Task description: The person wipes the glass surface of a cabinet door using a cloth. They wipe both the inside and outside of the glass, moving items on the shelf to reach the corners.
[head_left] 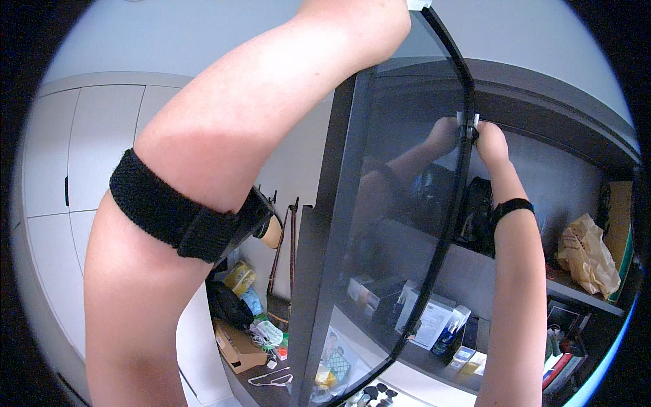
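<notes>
Head view: the right hand (489,141) is reaching up, gripping the small metal handle (468,125) on the edge of a dark smoked-glass cabinet door (400,224), which is standing open. The left hand is leaving the frame's top edge, its grip unclear. A crumpled brown paper bag (586,254) is sitting on a grey shelf (583,293).

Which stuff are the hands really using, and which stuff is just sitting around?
Being used:
right hand on the small metal handle of the dark glass cabinet door; left hand out of view.

Just sitting around:
crumpled tan paper bag
open brown cardboard box
white boxes on the shelf
</notes>
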{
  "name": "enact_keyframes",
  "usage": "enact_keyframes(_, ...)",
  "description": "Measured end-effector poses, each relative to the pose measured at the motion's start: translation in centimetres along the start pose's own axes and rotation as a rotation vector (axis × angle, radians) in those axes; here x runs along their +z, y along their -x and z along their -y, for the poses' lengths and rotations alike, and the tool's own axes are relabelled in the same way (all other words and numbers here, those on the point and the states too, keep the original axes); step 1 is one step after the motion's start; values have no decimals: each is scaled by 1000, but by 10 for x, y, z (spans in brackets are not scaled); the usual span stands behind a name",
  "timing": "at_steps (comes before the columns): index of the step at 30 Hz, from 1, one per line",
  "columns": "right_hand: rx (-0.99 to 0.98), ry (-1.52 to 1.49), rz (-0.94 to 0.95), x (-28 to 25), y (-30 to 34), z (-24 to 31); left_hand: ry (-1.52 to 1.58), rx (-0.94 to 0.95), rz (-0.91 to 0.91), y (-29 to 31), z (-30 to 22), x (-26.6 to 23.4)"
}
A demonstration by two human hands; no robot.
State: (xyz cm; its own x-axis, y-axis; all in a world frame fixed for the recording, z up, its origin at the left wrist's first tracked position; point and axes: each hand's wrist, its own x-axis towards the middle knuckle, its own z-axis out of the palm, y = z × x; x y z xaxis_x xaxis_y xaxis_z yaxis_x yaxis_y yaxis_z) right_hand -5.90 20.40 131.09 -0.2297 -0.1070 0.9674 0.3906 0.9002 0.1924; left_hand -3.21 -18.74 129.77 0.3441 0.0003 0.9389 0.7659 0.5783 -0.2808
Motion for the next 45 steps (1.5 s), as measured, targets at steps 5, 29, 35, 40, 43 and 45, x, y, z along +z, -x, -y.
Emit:
enact_keyframes(5,93,37,121,16,-9,-30,18,-13,-33,1,-2,2)
enact_keyframes(29,563,-1338,-59,-45,42,1,77,-13,-45,-2,0,6)
enact_keyframes(35,374,-353,-202,-23,36,44,38,10,-107,-1,0,9)
enact_keyframes(40,350,-168,-379,13,69,72,56,67,-115,-5,4,18)
enact_keyframes(43,339,-208,-324,14,98,88,0,60,-119,-7,11,21)
enact_keyframes(45,348,-270,-268,10,123,94,15,104,-140,-12,13,17)
